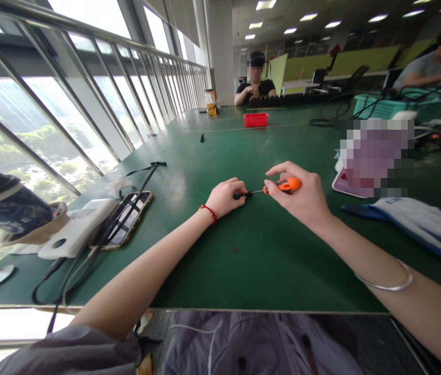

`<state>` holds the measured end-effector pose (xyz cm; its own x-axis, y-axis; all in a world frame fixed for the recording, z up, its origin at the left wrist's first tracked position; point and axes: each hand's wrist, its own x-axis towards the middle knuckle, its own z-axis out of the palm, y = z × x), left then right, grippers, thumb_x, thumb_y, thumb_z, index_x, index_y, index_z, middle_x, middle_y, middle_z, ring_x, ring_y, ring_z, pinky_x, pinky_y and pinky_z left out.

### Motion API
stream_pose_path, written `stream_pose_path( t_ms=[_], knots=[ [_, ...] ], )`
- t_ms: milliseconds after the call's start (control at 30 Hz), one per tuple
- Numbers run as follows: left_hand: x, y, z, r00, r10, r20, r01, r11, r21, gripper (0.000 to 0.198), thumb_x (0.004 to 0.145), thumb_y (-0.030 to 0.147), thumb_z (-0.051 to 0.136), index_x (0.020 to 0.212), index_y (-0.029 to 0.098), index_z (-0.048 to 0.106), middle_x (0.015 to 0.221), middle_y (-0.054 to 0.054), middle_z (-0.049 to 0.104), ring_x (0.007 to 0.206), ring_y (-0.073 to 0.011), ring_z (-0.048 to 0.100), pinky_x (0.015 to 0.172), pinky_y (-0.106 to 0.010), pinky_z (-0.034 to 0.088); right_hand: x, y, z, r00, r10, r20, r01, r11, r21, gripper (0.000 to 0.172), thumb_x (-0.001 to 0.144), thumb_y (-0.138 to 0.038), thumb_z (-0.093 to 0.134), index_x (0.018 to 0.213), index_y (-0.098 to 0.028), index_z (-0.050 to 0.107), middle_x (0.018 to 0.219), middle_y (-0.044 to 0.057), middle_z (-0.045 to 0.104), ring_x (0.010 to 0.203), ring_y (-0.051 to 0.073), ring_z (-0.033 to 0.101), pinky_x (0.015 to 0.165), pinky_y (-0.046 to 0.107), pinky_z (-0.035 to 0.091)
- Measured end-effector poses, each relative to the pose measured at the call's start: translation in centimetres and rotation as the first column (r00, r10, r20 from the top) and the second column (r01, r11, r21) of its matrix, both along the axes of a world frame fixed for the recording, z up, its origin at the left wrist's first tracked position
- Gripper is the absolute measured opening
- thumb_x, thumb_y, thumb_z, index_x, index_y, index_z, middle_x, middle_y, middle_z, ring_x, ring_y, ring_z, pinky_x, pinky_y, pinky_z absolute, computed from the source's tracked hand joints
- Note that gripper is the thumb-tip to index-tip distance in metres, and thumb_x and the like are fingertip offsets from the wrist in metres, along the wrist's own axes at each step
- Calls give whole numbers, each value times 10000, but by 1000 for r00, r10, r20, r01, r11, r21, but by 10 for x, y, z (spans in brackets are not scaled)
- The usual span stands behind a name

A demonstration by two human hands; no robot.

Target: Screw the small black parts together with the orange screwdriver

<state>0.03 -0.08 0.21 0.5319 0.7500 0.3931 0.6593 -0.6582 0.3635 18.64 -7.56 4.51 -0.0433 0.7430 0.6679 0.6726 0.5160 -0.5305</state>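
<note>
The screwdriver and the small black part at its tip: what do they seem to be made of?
Screwdriver: the orange handle with dark patches looks like moulded plastic, perhaps with rubbery grips; the thin, silvery shaft looks like metal.
Small black part: possibly plastic, judging by its plain dark colour, but the left hand partly hides it and it's too small to be sure.

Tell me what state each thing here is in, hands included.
Left hand, holding the small black part
Right hand, holding the screwdriver
Screwdriver, shaft pointing at the small black part
Small black part, gripped
Cup, lid on
Phone, face up, partly covered
Red tray, upright, contents unclear
Gloves, lying unworn
</note>
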Motion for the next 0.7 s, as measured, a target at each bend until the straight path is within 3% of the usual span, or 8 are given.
stream_pose_path(
  t_ms=[200,300,400,467,567,700],
  knots=[
    [0,0,-1,1000,-7,5,7,1000,-2,82,715,202,565,770,196,626,840,-3,601,763,-140,597,714,-250,473,3,6,-3,998,58,11,-59,982,181,225,728,-250,586,949,-211,579,859,38,608,769,183,592,692,304,464],
    [0,0,0,1000,-10,2,10,1000,5,80,715,201,567,768,194,627,837,-4,603,761,-141,597,715,-251,473,2,6,-3,998,63,11,-64,997,51,184,755,-301,574,915,-212,589,673,-7,572,611,155,559,605,279,438],
    [0,0,0,1000,-10,-4,10,1000,8,83,718,202,563,771,194,627,836,-4,603,761,-142,597,716,-253,471,0,3,-2,998,56,14,-55,996,-71,161,778,-368,557,756,-213,598,565,-22,552,508,132,516,548,263,399],
    [0,0,-1,1000,-8,-7,8,1000,12,85,720,205,562,773,192,626,836,-5,602,756,-142,596,709,-253,468,-1,1,-2,997,68,19,-67,995,-68,166,770,-366,564,711,-214,593,563,-19,559,505,128,510,542,259,390],
    [0,1,-1,1000,-6,-8,6,1000,18,81,720,205,562,769,190,625,833,-7,600,757,-144,594,708,-255,465,-2,1,-3,995,97,27,-96,995,-24,109,750,-313,581,806,-222,601,553,-36,534,497,122,496,531,251,385],
    [0,1,-1,1000,-5,-7,5,1000,8,83,716,204,562,771,192,623,838,-8,602,763,-146,594,714,-254,466,-1,4,-5,997,80,-8,-80,995,66,311,708,-250,596,1016,-224,561,708,-18,574,533,122,507,522,249,406]
  ],
)
